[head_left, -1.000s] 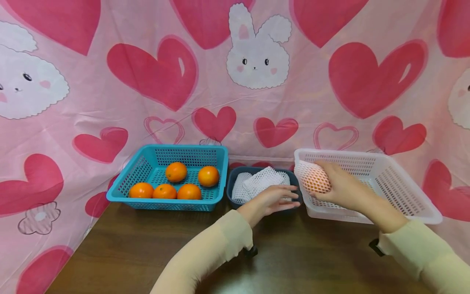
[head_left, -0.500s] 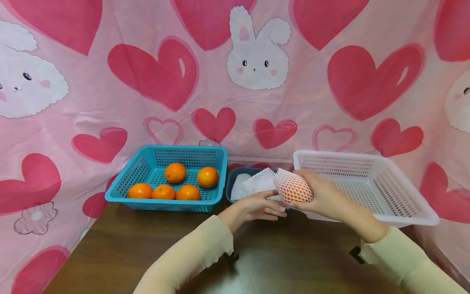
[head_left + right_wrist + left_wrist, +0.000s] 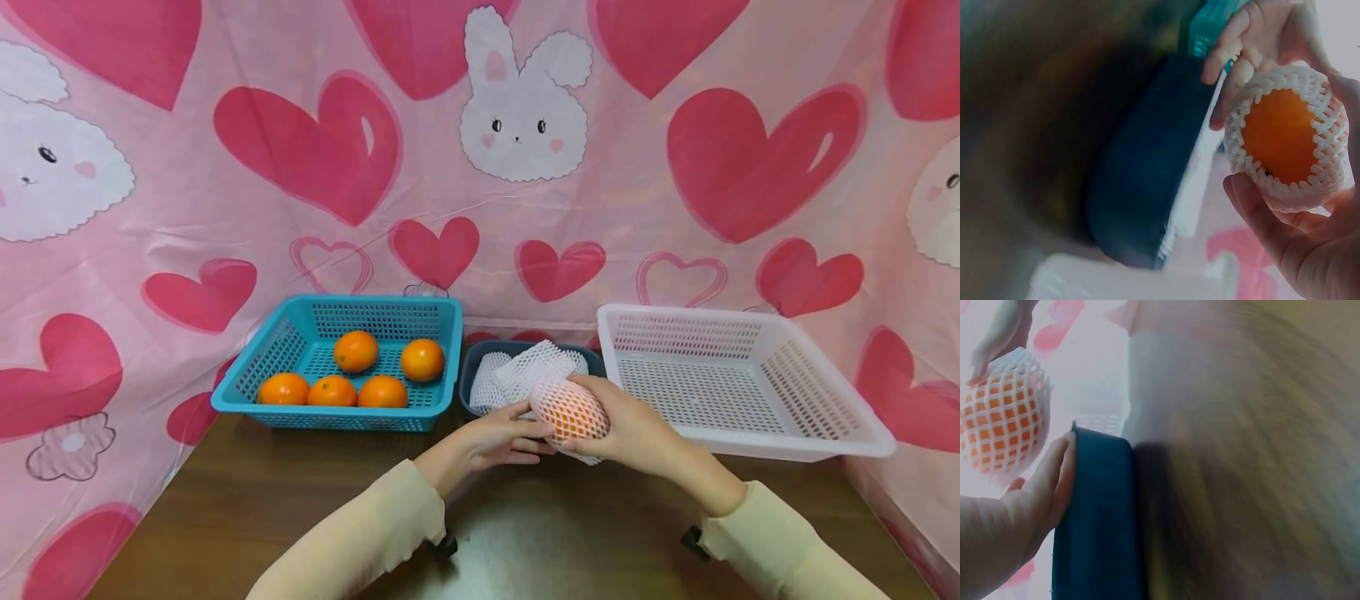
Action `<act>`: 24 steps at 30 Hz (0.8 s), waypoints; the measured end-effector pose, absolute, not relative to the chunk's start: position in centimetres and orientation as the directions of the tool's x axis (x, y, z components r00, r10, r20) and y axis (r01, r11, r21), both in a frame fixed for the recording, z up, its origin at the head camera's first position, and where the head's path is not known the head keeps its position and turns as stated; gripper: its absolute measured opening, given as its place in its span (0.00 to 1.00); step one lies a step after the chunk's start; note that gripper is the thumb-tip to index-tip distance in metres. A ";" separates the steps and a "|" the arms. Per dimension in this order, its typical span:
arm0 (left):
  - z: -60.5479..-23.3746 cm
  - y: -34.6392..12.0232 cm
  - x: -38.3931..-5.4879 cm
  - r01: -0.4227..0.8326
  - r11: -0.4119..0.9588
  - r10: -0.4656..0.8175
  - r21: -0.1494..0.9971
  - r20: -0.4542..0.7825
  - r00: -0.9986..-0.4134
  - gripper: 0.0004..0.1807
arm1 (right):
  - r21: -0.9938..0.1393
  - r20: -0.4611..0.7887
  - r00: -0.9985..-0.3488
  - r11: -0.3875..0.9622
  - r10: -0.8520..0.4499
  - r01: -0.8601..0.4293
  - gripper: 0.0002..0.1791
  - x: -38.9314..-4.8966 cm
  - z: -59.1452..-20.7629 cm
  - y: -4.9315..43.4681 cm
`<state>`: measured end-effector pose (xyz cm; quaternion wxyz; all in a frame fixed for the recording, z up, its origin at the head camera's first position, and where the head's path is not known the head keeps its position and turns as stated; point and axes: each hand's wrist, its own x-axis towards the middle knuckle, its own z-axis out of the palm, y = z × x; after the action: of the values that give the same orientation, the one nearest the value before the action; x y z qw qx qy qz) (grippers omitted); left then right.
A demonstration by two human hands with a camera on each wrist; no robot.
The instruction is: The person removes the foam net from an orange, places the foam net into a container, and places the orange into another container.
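Note:
An orange in a white foam net sleeve (image 3: 570,410) is in my right hand (image 3: 637,429), which grips it from the right, just over the front of a small dark blue bin (image 3: 1100,506). In the right wrist view, bare orange peel (image 3: 1279,137) shows through the sleeve's open end, with the thumb at its edge. My left hand (image 3: 491,440) is beside it on the left, fingers extended and relaxed, fingertips right at the sleeve. Several white foam net sleeves (image 3: 517,373) lie in the bin behind both hands.
On the left stands a turquoise basket (image 3: 337,419) with several bare oranges (image 3: 356,352) in it. A white plastic basket (image 3: 750,442) stands on the right. All rest on a dark wooden table (image 3: 555,533) against a pink heart-patterned cloth (image 3: 435,183).
My right hand has carried the sleeved orange left from the white basket to the front of the small bin. My left hand has drawn back left and a little toward me.

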<state>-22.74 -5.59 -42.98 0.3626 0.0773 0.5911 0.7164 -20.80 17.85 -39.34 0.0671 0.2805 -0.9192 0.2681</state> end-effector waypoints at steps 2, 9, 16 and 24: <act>-43.4 -5.9 -22.4 -0.411 -0.038 0.598 0.911 -0.309 -0.740 0.33 | -0.494 0.282 -0.835 0.675 -0.473 -0.549 0.48 -20.7 -40.2 17.5; -44.4 -6.5 -21.3 -0.291 -0.072 0.512 0.954 -0.215 -0.832 0.27 | -0.615 0.271 -0.846 0.593 -0.459 -0.519 0.47 -20.0 -42.9 16.4; -45.1 -7.1 -20.3 -0.210 -0.068 0.456 0.975 -0.156 -0.876 0.27 | -0.692 0.270 -0.823 0.493 -0.501 -0.527 0.46 -19.7 -45.0 16.0; -45.7 -7.9 -19.4 -0.182 -0.050 0.422 0.982 -0.144 -0.895 0.27 | -0.725 0.216 -0.788 0.446 -0.577 -0.525 0.42 -19.3 -45.9 15.9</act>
<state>-19.38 -7.87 -45.69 0.2100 0.0915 0.6564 0.7188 -19.27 15.91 -45.94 -0.0312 0.3242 -0.8496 0.4148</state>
